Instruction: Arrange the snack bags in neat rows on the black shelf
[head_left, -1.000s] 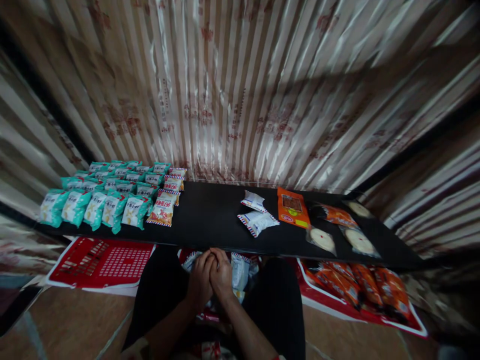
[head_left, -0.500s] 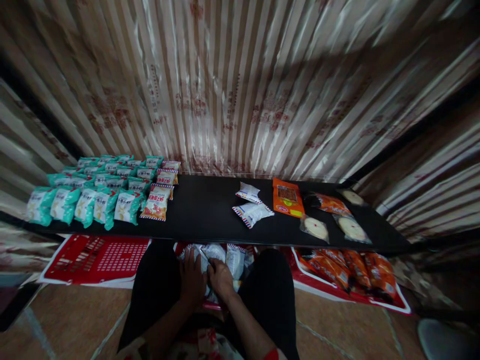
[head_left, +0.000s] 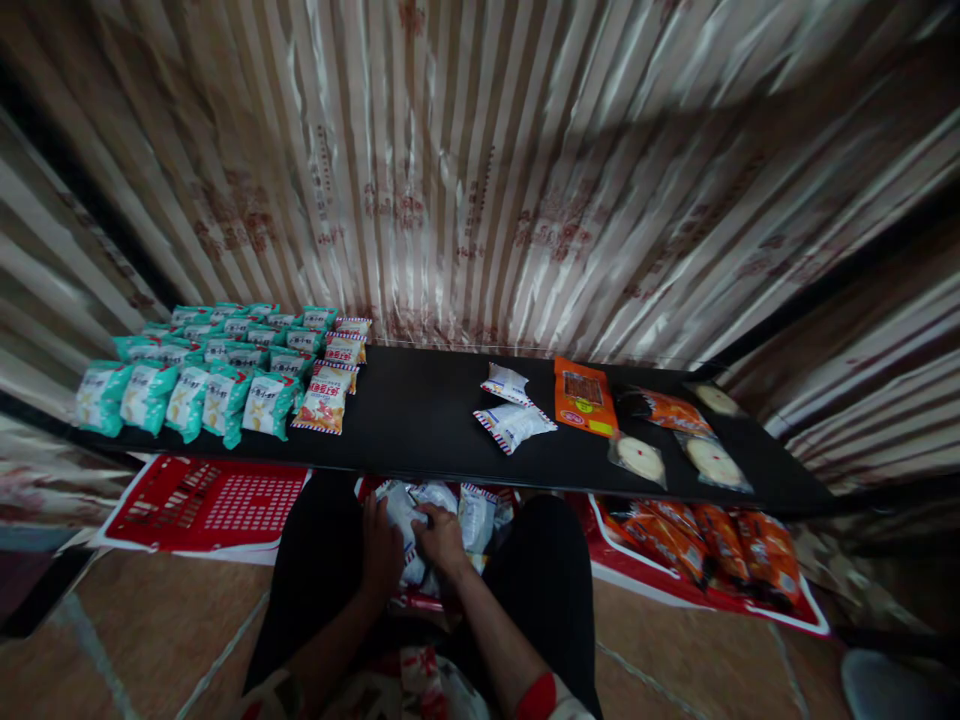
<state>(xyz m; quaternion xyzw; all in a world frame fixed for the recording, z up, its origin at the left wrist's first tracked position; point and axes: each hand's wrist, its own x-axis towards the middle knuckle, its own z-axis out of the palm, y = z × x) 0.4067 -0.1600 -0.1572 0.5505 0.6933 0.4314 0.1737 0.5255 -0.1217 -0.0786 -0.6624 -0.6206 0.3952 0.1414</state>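
A red basket [head_left: 427, 600] of white snack packets [head_left: 475, 518] sits between my knees, just below the shelf's front edge. My left hand [head_left: 381, 550] closes round the left side of one white snack packet [head_left: 403, 518] in the basket. From the right, my right hand [head_left: 441, 540] has its fingers curled in a pinch at the same packet's edge. The fingertips are partly hidden. On the shelf ahead lie two similar packets, printed side down, the nearer white packet [head_left: 514, 424] touching the farther white packet [head_left: 505, 383].
The black shelf [head_left: 420, 420] carries rows of teal snack packets [head_left: 217, 400], a column of orange-and-white packets [head_left: 322, 400], an orange pouch [head_left: 585, 397] and round pale cakes [head_left: 639, 460]. Underneath are a red basket [head_left: 247, 500] and a basket of orange packets [head_left: 720, 545].
My hands have shifted apart a little, and more of the white packet shows between them. The whole view has swung slightly. Things on the shelf keep their places.
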